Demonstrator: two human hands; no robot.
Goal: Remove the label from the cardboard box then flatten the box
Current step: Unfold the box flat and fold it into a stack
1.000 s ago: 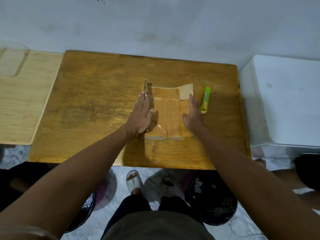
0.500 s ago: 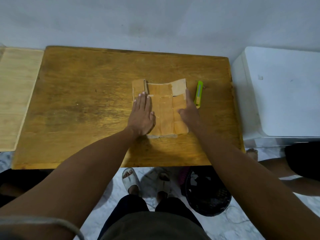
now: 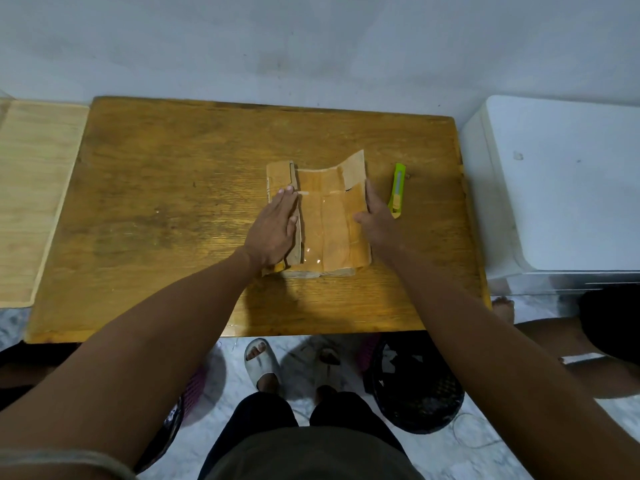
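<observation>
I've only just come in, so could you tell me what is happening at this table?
A person is flattening a cardboard box on a wooden table. The left hand presses flat on the box's left side, and the right hand presses along its right edge. The box lies mostly flat, though its far right flap tilts up a little. A green utility knife lies on the table just right of the box, untouched.
</observation>
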